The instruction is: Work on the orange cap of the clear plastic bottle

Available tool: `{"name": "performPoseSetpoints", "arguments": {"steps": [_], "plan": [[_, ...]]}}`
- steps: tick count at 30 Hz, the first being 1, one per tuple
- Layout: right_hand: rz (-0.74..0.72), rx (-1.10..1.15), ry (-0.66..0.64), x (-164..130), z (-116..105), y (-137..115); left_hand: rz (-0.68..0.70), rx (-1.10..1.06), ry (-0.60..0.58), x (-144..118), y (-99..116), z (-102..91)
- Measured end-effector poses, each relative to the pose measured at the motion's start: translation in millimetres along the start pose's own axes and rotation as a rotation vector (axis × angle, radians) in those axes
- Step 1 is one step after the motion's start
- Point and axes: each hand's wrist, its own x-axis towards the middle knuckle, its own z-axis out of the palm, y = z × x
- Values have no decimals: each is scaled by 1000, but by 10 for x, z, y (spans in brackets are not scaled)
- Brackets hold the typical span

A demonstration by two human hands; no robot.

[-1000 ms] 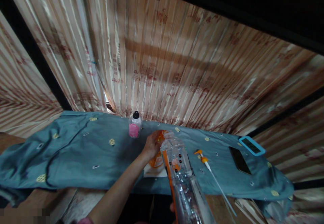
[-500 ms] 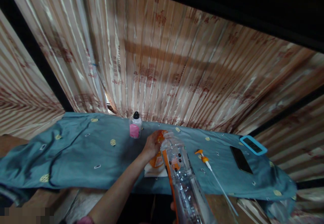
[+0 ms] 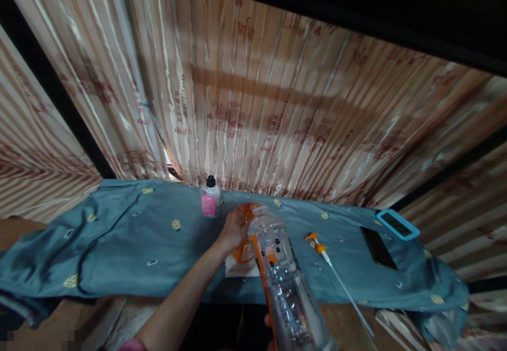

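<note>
My left hand is closed around the upper part of an orange bottle, which stands on a white folded cloth or paper. In my right hand, mostly hidden at the bottom edge, is a large clear plastic bottle with an orange label. That bottle is tilted, its neck pointing away from me and meeting the top of the orange bottle. Whether liquid flows between them I cannot tell. A pump dispenser head with an orange top and a long tube lies to the right.
A clear bottle with a pink label and black cap stands left at the back. On the right lie a dark phone and a blue-framed device. A blue-green patterned cloth covers the table, with a striped curtain behind.
Both hands and the two bottles stay almost in place. The large clear bottle has shifted very slightly left in view, while the camera has moved a little.
</note>
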Motion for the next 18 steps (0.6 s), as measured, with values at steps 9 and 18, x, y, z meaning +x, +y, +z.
{"name": "performPoseSetpoints", "arguments": {"steps": [9, 18], "plan": [[393, 75, -95, 91, -157, 338, 3, 43, -24, -9, -39, 11], [503, 122, -59, -48, -178, 314, 1, 43, -30, -8, -46, 14]]}}
